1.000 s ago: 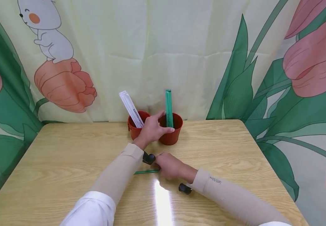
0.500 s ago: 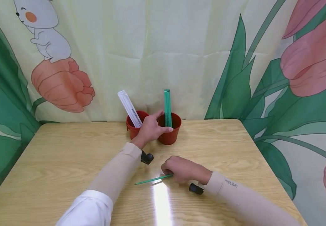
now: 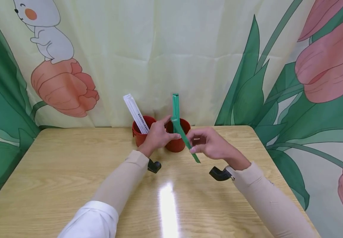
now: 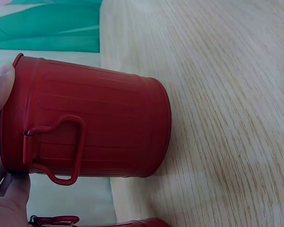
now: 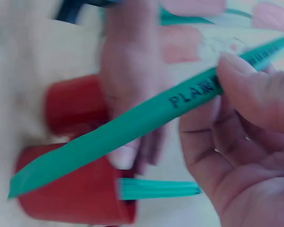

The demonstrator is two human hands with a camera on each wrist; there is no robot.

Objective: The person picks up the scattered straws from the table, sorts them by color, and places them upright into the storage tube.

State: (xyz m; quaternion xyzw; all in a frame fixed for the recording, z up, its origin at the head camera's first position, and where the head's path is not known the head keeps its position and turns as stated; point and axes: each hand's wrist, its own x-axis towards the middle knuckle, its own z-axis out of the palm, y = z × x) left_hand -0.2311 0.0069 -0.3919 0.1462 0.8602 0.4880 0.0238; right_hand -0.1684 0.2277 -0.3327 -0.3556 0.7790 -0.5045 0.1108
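My left hand [image 3: 157,137] grips the right-hand red bucket [image 3: 176,145] by its rim. In the left wrist view, thumb and fingers lie on opposite sides of the bucket's [image 4: 99,113] rim. Green wrapped straws [image 3: 175,103] stand upright inside it. To its right, my right hand [image 3: 211,143] pinches another green wrapped straw [image 3: 186,138] between thumb and fingers. It slants in front of the bucket, its upper end overlapping the standing straws in the head view. The letters PLA show on the straw [image 5: 146,113] in the right wrist view.
Just left of the gripped bucket stands a second red bucket [image 3: 138,137], with white wrapped sticks [image 3: 136,114] leaning in it. Both buckets are near the back edge of the wooden table [image 3: 70,172]. A printed curtain [image 3: 189,43] hangs directly behind.
My right hand has lifted the green straw from low over the tabletop, moved it up and back to the bucket, and tilted it steeply. My left hand stays on the bucket rim.
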